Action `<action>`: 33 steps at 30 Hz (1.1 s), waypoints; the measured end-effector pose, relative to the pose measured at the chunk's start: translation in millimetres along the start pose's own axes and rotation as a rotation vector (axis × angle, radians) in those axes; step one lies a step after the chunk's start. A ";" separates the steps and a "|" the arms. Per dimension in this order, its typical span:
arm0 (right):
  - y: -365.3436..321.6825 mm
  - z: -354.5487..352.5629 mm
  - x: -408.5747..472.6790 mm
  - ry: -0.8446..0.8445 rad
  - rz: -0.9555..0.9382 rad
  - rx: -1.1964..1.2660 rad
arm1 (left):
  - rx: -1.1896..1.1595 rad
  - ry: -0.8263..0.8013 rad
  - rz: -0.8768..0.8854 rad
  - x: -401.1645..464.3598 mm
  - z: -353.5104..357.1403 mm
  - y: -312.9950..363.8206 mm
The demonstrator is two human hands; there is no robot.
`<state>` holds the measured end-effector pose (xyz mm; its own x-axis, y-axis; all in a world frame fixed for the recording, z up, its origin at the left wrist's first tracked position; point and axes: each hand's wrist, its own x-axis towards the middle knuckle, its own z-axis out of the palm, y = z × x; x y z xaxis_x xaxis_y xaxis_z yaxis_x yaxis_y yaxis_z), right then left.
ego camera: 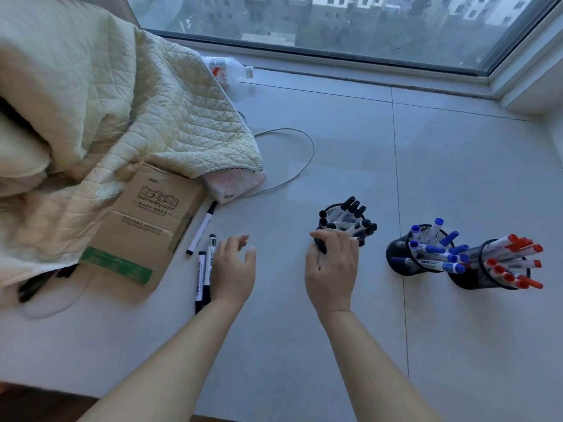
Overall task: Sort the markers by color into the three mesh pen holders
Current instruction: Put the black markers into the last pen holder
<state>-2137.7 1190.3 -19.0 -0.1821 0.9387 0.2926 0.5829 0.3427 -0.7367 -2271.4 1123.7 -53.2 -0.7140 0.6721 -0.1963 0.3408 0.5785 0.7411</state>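
Three black mesh holders stand on the grey surface. The left holder (320, 243) is packed with black-capped markers (350, 219), and my right hand (332, 263) is wrapped around its near side. The middle holder (399, 257) carries blue-capped markers (438, 254); the right holder (475, 278) carries red-capped markers (515, 257). My left hand (233, 266) hovers with fingers spread, empty, just right of two loose black markers (204, 269) lying side by side. A third loose black marker (202, 228) lies against the cardboard box.
A cardboard box (146, 226) lies at the left under a quilted cream blanket (106, 111). A pale packet (234, 184) and a grey cable loop (304, 159) sit behind the markers. A plastic bottle (228, 68) lies near the window frame (335, 60).
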 end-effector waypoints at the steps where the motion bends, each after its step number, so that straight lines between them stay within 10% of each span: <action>1: -2.4 9.2 -9.3 -0.047 0.007 0.013 | 0.014 0.040 -0.055 -1.1 -7.4 -13.9; 9: -11.8 89.1 -62.8 -0.653 0.373 -0.044 | 0.125 0.114 -0.216 9.3 -42.2 -79.6; 18: -27.1 145.9 -72.3 -0.735 0.463 -0.248 | 0.312 -0.071 0.073 76.5 -33.4 -77.2; 33: -25.2 155.1 -68.9 -0.685 0.438 -0.336 | 0.277 -0.050 -0.080 42.9 -40.8 -97.0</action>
<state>-2262.6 1122.6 -115.1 -0.2596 0.8355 -0.4842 0.8942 0.0186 -0.4472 -2360.0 1077.5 -107.4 -0.7169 0.6368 -0.2838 0.4431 0.7304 0.5198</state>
